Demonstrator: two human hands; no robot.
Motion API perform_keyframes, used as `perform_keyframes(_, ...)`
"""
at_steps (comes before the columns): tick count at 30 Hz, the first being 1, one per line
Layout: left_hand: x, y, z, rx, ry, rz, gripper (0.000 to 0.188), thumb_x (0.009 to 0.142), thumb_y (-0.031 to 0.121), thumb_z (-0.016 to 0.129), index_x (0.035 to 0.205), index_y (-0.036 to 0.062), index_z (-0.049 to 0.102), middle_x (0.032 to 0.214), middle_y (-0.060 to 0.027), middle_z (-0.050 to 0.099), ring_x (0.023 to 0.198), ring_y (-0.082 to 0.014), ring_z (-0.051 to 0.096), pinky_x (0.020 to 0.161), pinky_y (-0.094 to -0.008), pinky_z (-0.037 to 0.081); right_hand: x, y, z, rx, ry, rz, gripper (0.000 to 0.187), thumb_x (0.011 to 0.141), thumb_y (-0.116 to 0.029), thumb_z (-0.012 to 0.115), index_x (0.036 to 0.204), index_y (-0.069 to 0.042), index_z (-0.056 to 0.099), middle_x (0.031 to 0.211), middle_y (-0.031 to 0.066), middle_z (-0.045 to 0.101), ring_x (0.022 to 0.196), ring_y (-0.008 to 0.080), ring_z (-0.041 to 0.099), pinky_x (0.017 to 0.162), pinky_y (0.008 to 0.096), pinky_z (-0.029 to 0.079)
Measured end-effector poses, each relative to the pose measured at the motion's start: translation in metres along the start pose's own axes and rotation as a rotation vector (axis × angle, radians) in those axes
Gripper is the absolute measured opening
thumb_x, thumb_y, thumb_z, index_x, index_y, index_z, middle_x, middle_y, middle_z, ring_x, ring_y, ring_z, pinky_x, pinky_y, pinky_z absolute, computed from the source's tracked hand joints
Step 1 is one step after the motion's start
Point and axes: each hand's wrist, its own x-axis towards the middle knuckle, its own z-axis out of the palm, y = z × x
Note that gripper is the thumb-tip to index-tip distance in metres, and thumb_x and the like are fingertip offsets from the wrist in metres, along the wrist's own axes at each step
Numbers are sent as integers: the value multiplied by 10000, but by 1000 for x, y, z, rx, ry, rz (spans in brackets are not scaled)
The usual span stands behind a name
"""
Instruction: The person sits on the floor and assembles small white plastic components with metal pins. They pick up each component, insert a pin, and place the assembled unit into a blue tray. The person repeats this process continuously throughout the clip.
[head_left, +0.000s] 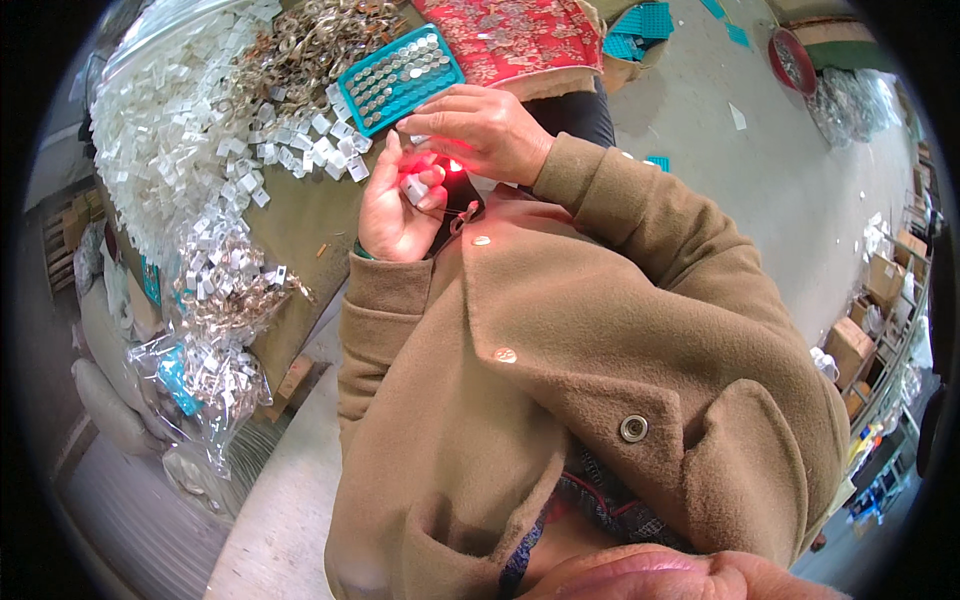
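My left hand (398,207) is closed around a small white plastic case (414,188), held in front of my coat. Just beside the case, a bright red light (455,165) glows and tints the fingers of both hands. My right hand (490,132) reaches in from the right, its fingers bent together over the light; whatever they grip is hidden. Directly beyond the hands sits a teal tray (372,128) with rows of silver round discs that look like button cells. Loose white plastic cases (325,150) lie left of the hands.
A big heap of translucent white pieces (160,120) covers the table's left, with tangled brownish pieces (315,45) behind. A clear bag (215,350) holds white and brownish parts. Red patterned cloth (520,45) lies beyond the tray. Cardboard boxes (850,350) stand far right.
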Motion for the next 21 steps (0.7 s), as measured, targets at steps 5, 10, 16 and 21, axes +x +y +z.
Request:
perform_keyframes(5, 8, -8, 3, 147, -10, -47, 208, 977, 218, 580, 1134, 81, 588, 925, -19, 639, 758, -92, 576, 540, -203, 449, -13, -6, -27, 112, -132, 200, 339, 808, -108, 731, 1138, -54, 675, 951, 119, 691, 835, 258, 668, 758, 345, 553)
perform_keyframes(10, 13, -15, 13, 380, 46, 124, 324, 966, 224, 590, 1224, 27, 580, 921, -25, 655, 815, -108, 594, 657, -287, 499, 3, 32, -68, -189, 82, 423, 188, 866, -181, 667, 1004, -59, 704, 871, 169, 687, 803, 306, 684, 715, 357, 535)
perform_keyframes(16, 18, -12, 20, 424, 19, 25, 373, 979, 225, 563, 1259, -21, 543, 772, 23, 529, 718, -93, 525, 641, -280, 473, 19, 59, -65, -469, -204, 616, 302, 856, -350, 641, 905, -57, 697, 868, 165, 685, 813, 340, 665, 722, 437, 517)
perform_keyframes(21, 17, -15, 16, 362, 33, 36, 360, 983, 224, 558, 1247, -21, 548, 779, 22, 522, 656, -82, 486, 589, -255, 466, 14, 61, -49, -578, -200, 552, 261, 845, -316, 633, 954, -80, 653, 904, 140, 660, 842, 341, 652, 729, 437, 512)
